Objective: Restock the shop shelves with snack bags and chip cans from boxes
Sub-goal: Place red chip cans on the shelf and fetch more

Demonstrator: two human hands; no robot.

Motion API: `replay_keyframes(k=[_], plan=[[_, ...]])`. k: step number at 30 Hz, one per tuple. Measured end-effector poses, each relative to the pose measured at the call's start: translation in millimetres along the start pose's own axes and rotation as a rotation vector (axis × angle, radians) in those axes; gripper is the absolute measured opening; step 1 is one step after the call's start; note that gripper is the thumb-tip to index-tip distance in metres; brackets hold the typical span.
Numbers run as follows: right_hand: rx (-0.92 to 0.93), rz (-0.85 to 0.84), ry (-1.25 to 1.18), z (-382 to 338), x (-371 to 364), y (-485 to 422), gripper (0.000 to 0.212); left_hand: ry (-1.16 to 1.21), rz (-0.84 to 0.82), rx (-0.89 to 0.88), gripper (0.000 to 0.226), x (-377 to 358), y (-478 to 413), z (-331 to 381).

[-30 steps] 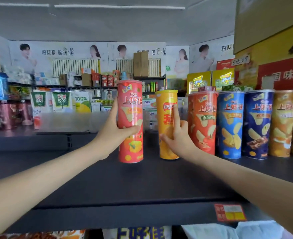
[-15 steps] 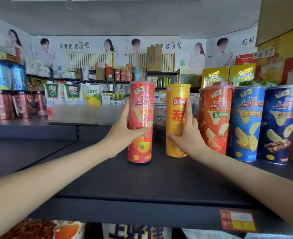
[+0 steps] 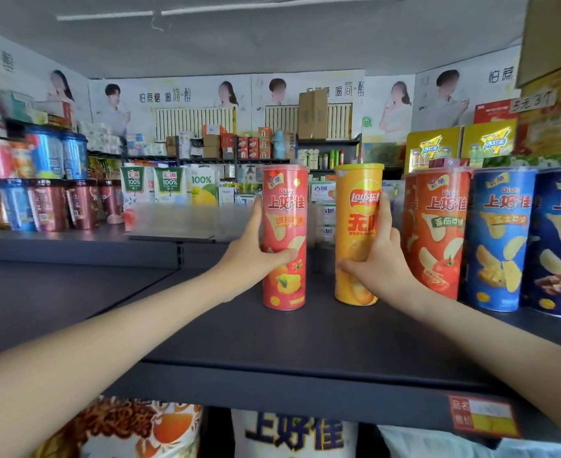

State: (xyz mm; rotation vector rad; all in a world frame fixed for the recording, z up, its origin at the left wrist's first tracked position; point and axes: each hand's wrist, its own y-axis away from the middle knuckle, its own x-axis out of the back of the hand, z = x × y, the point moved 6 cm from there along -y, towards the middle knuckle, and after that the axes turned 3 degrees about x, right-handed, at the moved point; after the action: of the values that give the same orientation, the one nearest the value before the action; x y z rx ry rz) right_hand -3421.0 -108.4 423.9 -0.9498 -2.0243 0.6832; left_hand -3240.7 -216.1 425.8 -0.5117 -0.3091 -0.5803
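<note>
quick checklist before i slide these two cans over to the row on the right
1. Grip of left hand on red pepper can: ok.
2. Grip of right hand on yellow can: ok.
3. Both cans upright, bases on the shelf: ok.
4. Labels facing front: ok.
5. Path to the tomato can: not ok, the right hand sits in the gap between it and the yellow can.
6. Room behind the cans: cannot tell.
</note>
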Motion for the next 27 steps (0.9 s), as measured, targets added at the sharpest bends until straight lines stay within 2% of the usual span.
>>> replay_keyframes(k=[4,7,11,13,15,17,20,22,24,26,27], plan=[[-0.004,0.081,-0.041,-18.3,12.2,1.2,0.122,0.015,-0.026,0.089,0.122,3.4,8.0,4.7],[0.002,0.130,-0.111,-32.8,25.4,7.8,0.123,0.066,0.059,0.001,0.116,12.0,22.6,22.5],[0.056,0.116,-0.152,-57.5,30.7,28.3,0.125,0.054,0.179,-0.213,0.092,12.6,50.1,51.0],[0.112,0.099,-0.182,-74.7,28.3,38.7,0.126,0.049,0.156,-0.273,0.084,6.0,61.2,62.2],[0.177,0.075,-0.207,-92.5,22.1,46.3,0.126,0.071,0.061,-0.274,0.080,-2.3,68.1,69.9],[0.244,0.080,-0.206,-107.5,14.3,49.5,0.123,0.107,0.008,-0.274,0.080,-3.2,71.4,74.0],[0.294,0.106,-0.236,-124.0,2.9,49.0,0.120,0.096,0.033,-0.291,0.089,11.0,74.8,76.0],[0.300,0.052,-0.261,-131.8,-6.6,48.3,0.124,0.080,0.061,-0.291,0.097,22.9,78.3,73.2],[0.295,-0.083,-0.308,-137.0,-14.7,51.2,0.127,0.101,0.092,-0.276,0.097,36.3,81.7,65.9],[0.277,-0.238,-0.400,-140.2,-17.5,55.6,0.113,0.141,0.119,-0.258,0.094,51.9,85.4,56.9],[0.260,-0.249,-0.443,-138.8,-15.1,55.2,0.099,0.168,0.127,-0.239,0.094,60.0,86.7,51.8]])
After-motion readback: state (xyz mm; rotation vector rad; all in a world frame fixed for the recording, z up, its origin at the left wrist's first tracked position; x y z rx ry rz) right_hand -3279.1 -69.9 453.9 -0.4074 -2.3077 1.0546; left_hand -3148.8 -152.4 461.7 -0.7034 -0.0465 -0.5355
